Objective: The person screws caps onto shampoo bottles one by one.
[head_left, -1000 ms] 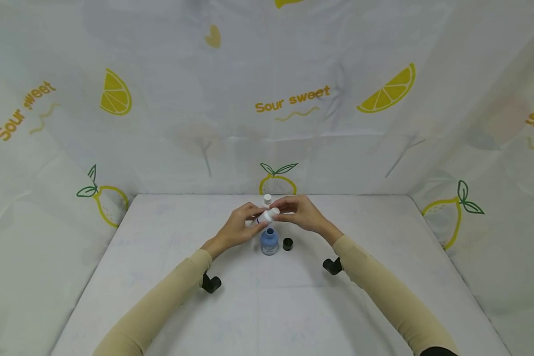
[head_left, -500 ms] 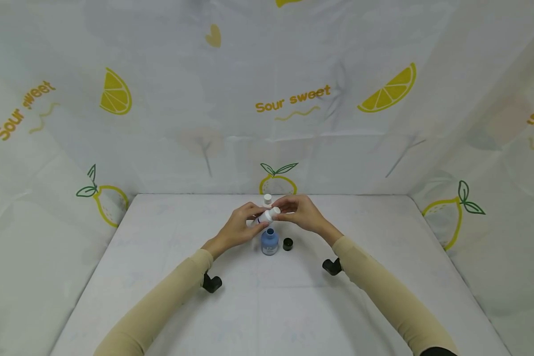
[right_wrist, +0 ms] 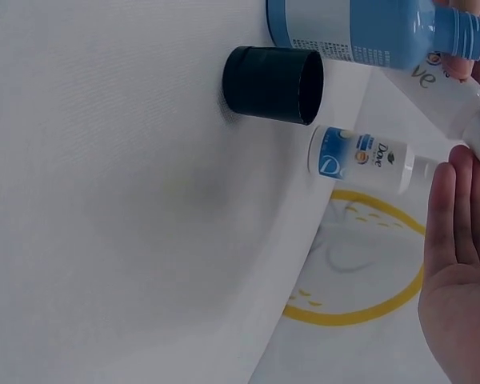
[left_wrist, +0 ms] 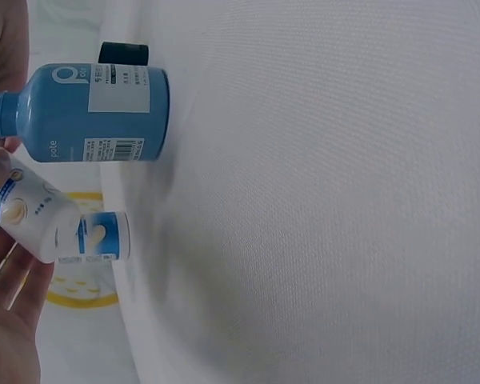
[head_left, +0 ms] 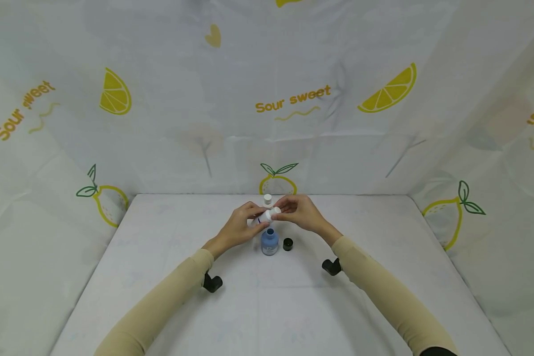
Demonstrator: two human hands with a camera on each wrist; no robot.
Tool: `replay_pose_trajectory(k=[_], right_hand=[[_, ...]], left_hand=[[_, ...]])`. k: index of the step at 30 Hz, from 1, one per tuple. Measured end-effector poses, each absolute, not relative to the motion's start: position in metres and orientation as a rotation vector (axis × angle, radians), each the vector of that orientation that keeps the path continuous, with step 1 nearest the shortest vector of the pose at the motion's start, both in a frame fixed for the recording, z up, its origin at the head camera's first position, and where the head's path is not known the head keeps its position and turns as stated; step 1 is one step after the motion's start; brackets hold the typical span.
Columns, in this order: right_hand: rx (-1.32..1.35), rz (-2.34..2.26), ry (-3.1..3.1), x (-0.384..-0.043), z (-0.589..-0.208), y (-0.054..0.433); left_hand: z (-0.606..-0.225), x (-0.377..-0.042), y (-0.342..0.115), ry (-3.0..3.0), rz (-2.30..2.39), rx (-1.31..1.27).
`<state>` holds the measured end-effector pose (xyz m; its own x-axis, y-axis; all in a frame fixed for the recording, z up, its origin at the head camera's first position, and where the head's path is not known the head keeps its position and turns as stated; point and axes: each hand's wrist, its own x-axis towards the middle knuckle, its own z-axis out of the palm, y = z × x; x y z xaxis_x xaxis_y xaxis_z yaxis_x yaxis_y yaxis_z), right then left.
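My left hand (head_left: 240,226) grips a small white Dove bottle (head_left: 265,217), tilted with its top up and to the right. My right hand (head_left: 306,213) pinches the white cap (head_left: 276,211) at the bottle's top between thumb and fingers. Whether the cap is loose from the neck I cannot tell. Just nearer than the hands, an uncapped blue bottle (head_left: 269,242) stands upright, its label and barcode visible in the left wrist view. Beside it on the right sits a dark cap (head_left: 288,244), also large in the right wrist view.
A second white Dove bottle (right_wrist: 364,158), capped and with a blue label, stands behind the hands near the table's back edge. The white-covered table (head_left: 258,316) meets lemon-printed curtains (head_left: 182,163) at the back and sides. Black wrist mounts (head_left: 212,283) hang under the sleeves.
The white cap and my right fingertips have shifted very slightly to the right. Otherwise both hands, the blue bottle and the dark cap stay where they were.
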<state>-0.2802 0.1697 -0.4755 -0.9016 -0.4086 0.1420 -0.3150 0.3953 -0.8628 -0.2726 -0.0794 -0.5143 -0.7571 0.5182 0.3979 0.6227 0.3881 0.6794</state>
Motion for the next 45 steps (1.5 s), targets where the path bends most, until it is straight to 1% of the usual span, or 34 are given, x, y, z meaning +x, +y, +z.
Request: replay_pose_trajectory(k=[18, 31, 45], right_hand=[[-0.655, -1.517, 2.589, -0.281, -0.479, 0.173], [-0.622, -1.524, 2.582, -0.278, -0.477, 0.178], [-0.576, -1.544, 2.576, -0.275, -0.485, 0.191]], left_hand=[[-0.514, -0.275, -0.075, -2.520, -1.258, -1.046], [-0.515, -0.275, -0.069, -2.564, -1.167, -0.984], [-0.523, -0.277, -0.071, -2.595, -1.296, -0.913]])
